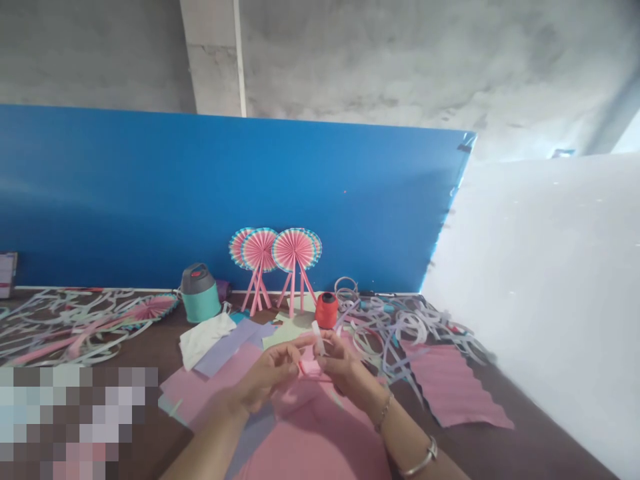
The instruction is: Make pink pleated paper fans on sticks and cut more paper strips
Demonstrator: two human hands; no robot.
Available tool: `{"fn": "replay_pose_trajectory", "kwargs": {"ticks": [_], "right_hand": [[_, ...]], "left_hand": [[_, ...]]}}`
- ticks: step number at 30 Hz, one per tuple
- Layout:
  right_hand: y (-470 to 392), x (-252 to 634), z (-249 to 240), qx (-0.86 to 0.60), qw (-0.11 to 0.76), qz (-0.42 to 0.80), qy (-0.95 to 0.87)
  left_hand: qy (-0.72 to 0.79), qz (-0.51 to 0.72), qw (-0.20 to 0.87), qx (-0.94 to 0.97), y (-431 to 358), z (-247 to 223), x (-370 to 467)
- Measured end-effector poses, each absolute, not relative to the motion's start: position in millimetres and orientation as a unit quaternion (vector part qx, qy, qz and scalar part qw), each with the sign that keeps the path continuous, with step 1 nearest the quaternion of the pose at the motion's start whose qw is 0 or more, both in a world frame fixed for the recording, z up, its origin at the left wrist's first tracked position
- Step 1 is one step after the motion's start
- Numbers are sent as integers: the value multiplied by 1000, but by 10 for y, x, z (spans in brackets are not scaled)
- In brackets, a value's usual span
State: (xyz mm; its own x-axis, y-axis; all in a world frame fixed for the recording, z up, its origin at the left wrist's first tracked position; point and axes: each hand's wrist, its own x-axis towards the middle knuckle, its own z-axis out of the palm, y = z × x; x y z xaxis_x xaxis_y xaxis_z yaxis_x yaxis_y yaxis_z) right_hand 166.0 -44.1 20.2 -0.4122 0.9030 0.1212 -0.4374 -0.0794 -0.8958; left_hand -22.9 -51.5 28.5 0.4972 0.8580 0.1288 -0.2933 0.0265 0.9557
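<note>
Both hands meet over pink paper (320,440) at the lower middle of the head view. My left hand (275,370) pinches the left end of a small folded pink paper piece (311,367). On its right side, my right hand (345,370) has its fingers closed round the same piece, and a narrow whitish strip (318,337) stands up between the fingers. A thin red line shows along the pink piece; its nature is unclear. Just behind the hands is a red thread spool (327,312) with a dark top.
Pink pleated round fans (263,251) lean on the blue partition (150,187). A teal container (200,300) stands left of them. Curled paper strips (410,327) lie right, more strips left. A rippled pink sheet (455,387) lies right; purple sheets (225,353) lie left.
</note>
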Motion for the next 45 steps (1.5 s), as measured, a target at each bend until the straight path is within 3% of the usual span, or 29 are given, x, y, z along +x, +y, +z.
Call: {"fn": "replay_pose_trajectory", "kwargs": {"ticks": [7, 12, 18, 32, 45], "right_hand": [[-447, 1552, 73, -276, 454, 680, -504], [-440, 1550, 98, -337, 573, 534, -522], [-522, 1489, 85, -340, 576, 431, -605], [-455, 1556, 88, -302, 565, 560, -526], [-494, 1546, 179, -314, 542, 557, -545]], "left_hand": [[202, 496, 703, 467, -537, 241, -112], [331, 537, 606, 484, -488, 219, -71], [374, 537, 511, 557, -498, 180, -23], [349, 534, 485, 598, -509, 185, 3], [380, 558, 472, 567, -534, 184, 19]]}}
